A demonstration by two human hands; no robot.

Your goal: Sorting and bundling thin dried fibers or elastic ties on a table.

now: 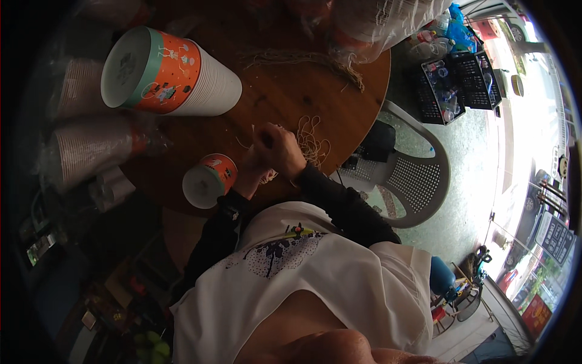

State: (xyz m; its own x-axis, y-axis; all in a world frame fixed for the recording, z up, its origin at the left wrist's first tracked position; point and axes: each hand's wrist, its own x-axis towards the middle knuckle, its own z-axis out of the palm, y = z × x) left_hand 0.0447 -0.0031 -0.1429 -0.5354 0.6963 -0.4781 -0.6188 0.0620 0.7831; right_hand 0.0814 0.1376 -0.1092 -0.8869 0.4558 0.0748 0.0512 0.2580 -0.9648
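Observation:
My two hands meet over the near part of a round wooden table [276,91]. The right hand [281,148] is curled into a fist over the left; what its fingers grip is hidden. Lower and mostly covered, my left hand [250,165] is closed, and light string [268,176] pokes out beside it. A loose tangle of thin string [313,144] lies just right of the hands. Left of them, a single orange paper bucket [225,170] rests on the table, touched by neither hand.
A tall stack of paper buckets [212,79] lies on its side at the far left. More string [303,59] stretches across the table's far part. Plastic-wrapped bucket stacks [91,151] crowd the left. A grey chair [418,176] and black crates [439,91] stand to the right.

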